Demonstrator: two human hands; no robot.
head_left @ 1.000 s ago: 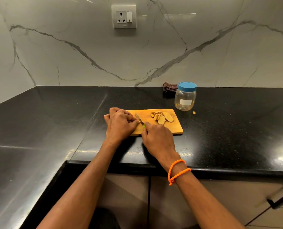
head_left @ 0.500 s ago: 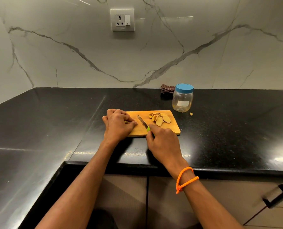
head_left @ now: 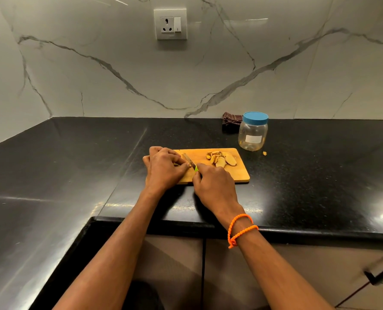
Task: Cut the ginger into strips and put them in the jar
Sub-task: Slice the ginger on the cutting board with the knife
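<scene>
The left hand (head_left: pixel 163 168) pinches a ginger piece (head_left: pixel 177 164) on the cutting board (head_left: pixel 237 173); the right hand (head_left: pixel 215 184) grips the knife (head_left: pixel 189 161). Blade touching curled fingers (head_left: pixel 187 164): a slip could nick them. The jar (head_left: pixel 252 136) stands capped beyond the board.

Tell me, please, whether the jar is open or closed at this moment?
Closed: the blue lid sits on top of the clear jar, which stands upright on the counter.

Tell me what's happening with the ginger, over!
Left hand holds ginger down on cutting board. Right hand grips knife, blade by left fingertips. Slices piled on board. Jar beyond, blue lid on.
</scene>
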